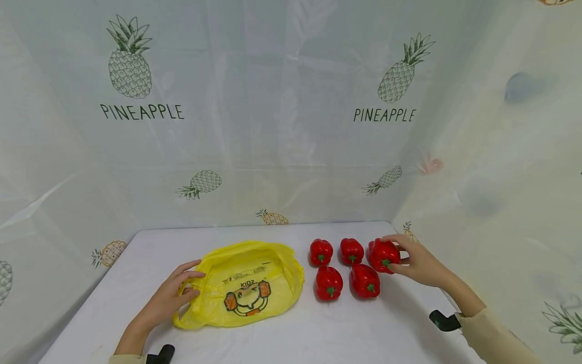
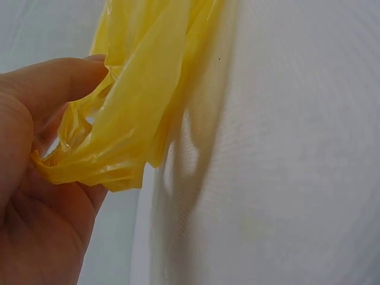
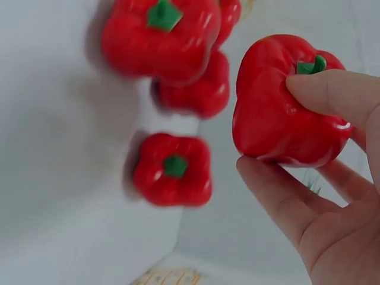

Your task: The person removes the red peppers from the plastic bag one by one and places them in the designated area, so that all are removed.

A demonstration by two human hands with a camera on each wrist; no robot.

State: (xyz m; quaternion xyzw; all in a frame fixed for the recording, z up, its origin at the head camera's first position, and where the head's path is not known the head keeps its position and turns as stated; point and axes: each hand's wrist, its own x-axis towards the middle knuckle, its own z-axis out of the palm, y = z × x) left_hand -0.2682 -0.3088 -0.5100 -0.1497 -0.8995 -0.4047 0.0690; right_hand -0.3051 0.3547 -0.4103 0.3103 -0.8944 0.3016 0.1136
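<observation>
My right hand grips a red bell pepper with a green stem at the right end of the group. In the right wrist view, thumb and fingers lie on opposite sides of this bell pepper, which looks raised off the table. A yellow plastic bag with a printed cartoon face lies flat on the left, its mouth edge loosely spread. At its left side, my left hand holds the handle part. The left wrist view has the crumpled yellow film between thumb and fingers; some fingertips are hidden behind it.
Several more red bell peppers stand between bag and right hand: two at the back and two in front. A white cloth covers the table. Behind it hangs a pineapple-print curtain.
</observation>
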